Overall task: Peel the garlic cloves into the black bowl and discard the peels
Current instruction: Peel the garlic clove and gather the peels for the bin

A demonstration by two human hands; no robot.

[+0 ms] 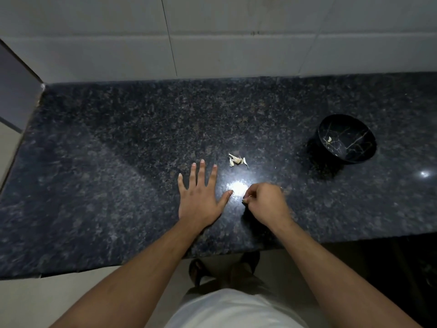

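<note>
A small heap of garlic peels [237,160] lies on the dark granite counter [118,162], just beyond my hands. My left hand [201,192] rests flat on the counter with its fingers spread, to the left of the peels. My right hand [266,201] is curled, and its fingertips pinch a tiny pale scrap, which looks like a bit of peel [248,197]. The black bowl [346,139] with gold veining stands at the right and holds one peeled garlic clove [329,139].
A tiled wall [236,43] runs along the back of the counter. The counter's front edge is near my body, with my sandalled feet [198,271] on the floor below. A bright light glare [236,187] sits between my hands.
</note>
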